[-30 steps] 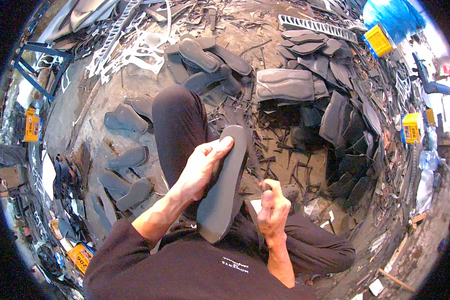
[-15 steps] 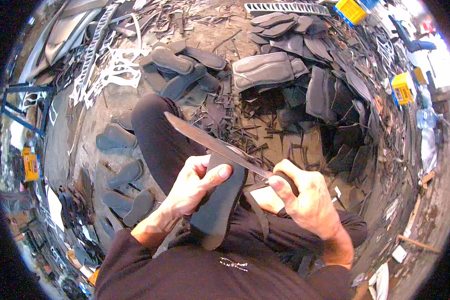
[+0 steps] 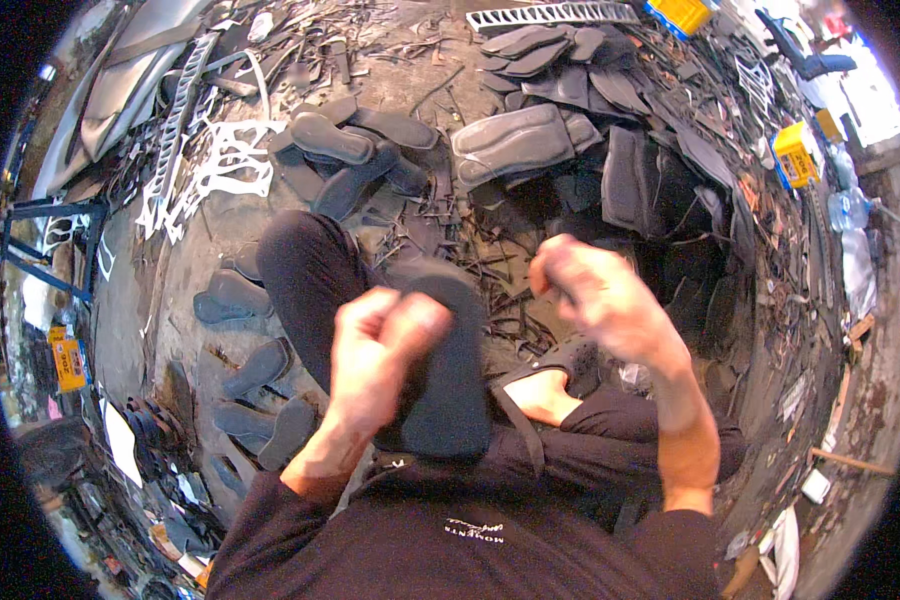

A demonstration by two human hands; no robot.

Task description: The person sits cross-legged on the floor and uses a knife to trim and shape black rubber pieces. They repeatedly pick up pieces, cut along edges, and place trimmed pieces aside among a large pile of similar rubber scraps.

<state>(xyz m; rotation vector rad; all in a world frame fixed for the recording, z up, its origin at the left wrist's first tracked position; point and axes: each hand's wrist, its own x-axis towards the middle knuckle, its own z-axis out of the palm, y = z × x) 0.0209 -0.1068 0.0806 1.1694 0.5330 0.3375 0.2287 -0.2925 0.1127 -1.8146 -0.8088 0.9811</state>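
My left hand [image 3: 382, 350] is closed on a dark grey shoe sole [image 3: 448, 395], which stands lengthwise over my lap with its far end blurred. The thumb lies across the sole's face. Farther right and a little higher, my right hand [image 3: 605, 300] is smeared by motion, its fingers wrapped round the dark handle of a knife [image 3: 562, 278]. The blade cannot be made out in the blur. A gap lies between the right hand and the sole.
Loose soles [image 3: 332, 138] lie beyond my knee, others [image 3: 255, 365] to its left. Dark moulded sheets [image 3: 515, 143] are piled at the far right. Thin offcuts [image 3: 510, 320] litter the floor. A yellow box [image 3: 796, 155] and plastic bottles [image 3: 848, 210] stand at right.
My right hand with the knife has moved up and away from the sole, where the blade lay across its far end. The sole has turned more upright in my left hand.
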